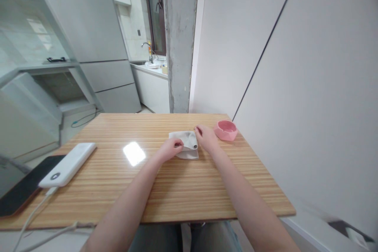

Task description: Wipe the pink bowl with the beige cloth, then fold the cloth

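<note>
1. At the far left edge of the light striped wooden table [118, 189] lies a flat black phone [22, 189], partly past the table's side.
2. Just beside it, overlapping its upper right edge, rests a long white rectangular power bank [69, 164], with a white cable [32, 216] running from its near end down toward the table's front edge.
3. Right of the power bank, a bright patch of reflected light sits on the bare wood.
4. The left hand [170, 149] reaches in from the lower middle; its fingers are curled and pinch the left side of a small folded pale grey-white cloth [186, 144].
5. That cloth lies flat on the table, a little right of centre and toward the far edge, between the two hands.
6. The right hand [206, 138] rests at the cloth's upper right corner, fingers bent down and pressing or pinching the fabric there; whether it truly grips the corner cannot be told.
7. Just right of that hand, near but apart from it, stands a small pink faceted bowl-shaped dish [226, 130], close to the table's right edge by the white wall [310, 86].
</note>
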A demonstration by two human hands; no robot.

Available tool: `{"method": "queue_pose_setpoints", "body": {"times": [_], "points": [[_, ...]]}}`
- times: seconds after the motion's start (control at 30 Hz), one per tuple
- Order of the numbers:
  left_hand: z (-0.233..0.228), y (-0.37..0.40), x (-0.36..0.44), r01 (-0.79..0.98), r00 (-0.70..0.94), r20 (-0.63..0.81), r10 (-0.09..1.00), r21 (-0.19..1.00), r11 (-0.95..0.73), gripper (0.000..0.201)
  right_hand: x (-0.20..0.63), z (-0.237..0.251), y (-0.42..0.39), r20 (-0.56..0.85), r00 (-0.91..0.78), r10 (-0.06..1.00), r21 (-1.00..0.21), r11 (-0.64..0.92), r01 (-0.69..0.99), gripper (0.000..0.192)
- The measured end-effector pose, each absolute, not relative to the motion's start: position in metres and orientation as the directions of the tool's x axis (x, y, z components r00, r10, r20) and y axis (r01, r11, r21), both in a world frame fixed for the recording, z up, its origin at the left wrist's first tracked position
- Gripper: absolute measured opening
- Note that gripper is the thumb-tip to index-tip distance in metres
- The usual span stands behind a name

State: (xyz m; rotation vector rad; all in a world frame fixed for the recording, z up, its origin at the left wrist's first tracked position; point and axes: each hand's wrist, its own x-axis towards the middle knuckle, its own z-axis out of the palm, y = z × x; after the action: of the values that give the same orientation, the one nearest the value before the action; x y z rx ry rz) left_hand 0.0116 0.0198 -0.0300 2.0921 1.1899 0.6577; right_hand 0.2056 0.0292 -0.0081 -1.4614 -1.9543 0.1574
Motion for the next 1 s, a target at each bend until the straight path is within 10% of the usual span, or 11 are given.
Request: {"method": "queue_pose_setpoints", "body": {"times": [0.2, 0.47, 0.7, 0.83, 1.0], "points": [[-0.026, 0.030, 0.009, 0.160, -0.078, 0.107, 0.991, 0.983, -0.094, 0.021, 0.202, -0.017, 0.027, 0.147, -0.139, 0.979, -0.476, 0.193, 0.858, 0.037], [-0.011, 0.029, -0.001, -0.268, -0.240, 0.025, 0.970, 0.959, -0.091, 0.033, 0.199, -0.026, 0.027, -0.119, -0.350, 0.929, -0.672, 0.184, 0.717, 0.016], [-0.017, 0.047, -0.045, 0.348, -0.439, 0.124, 0.890, 0.936, 0.042, 0.024, 0.213, -0.034, 0.049, 0.183, 0.145, 0.972, -0.704, 0.027, 0.710, 0.040], [-0.025, 0.047, -0.053, 0.787, -0.205, 0.075, 0.976, 0.605, 0.119, 0.036, 0.217, -0.037, 0.048, 0.074, 0.083, 0.994, -0.665, -0.013, 0.746, 0.058], [-0.025, 0.047, -0.053, 0.891, -0.123, -0.016, 0.992, 0.438, 0.117, 0.034, 0.226, -0.025, 0.039, -0.136, -0.128, 0.982, -0.647, 0.010, 0.763, 0.072]]}}
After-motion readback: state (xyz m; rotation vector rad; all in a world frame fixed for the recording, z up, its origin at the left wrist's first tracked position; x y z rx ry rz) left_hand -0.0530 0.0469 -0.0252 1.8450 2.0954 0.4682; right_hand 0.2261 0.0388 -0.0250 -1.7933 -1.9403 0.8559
